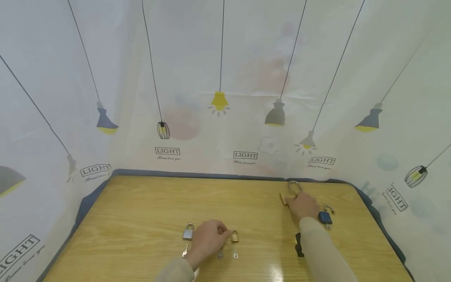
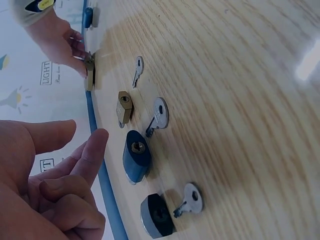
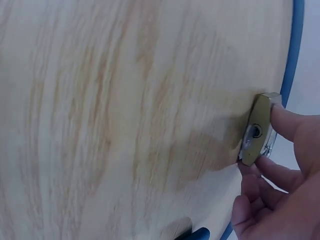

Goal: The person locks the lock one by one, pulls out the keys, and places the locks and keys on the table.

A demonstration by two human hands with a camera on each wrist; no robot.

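My right hand (image 1: 303, 204) pinches a brass padlock (image 3: 257, 130) between thumb and fingers, close to the table's far edge. Its keyhole end faces the right wrist camera, and its silver shackle (image 1: 295, 186) shows beyond the hand in the head view. My left hand (image 1: 209, 237) hovers among the smaller padlocks, thumb and forefinger apart in the left wrist view, holding nothing. Around it are a small brass padlock (image 1: 235, 236), a silver padlock (image 1: 188, 232) and a blue padlock (image 2: 136, 157), which the hand hides in the head view.
Keys lie in front of these padlocks: one by the brass (image 2: 139, 71), one by the blue (image 2: 160, 114), one by the silver (image 2: 192, 199). Right of my right hand lies another blue padlock (image 1: 325, 217), shackle open, a key (image 1: 328, 226) at its base. A printed curtain (image 1: 197, 78) surrounds the table.
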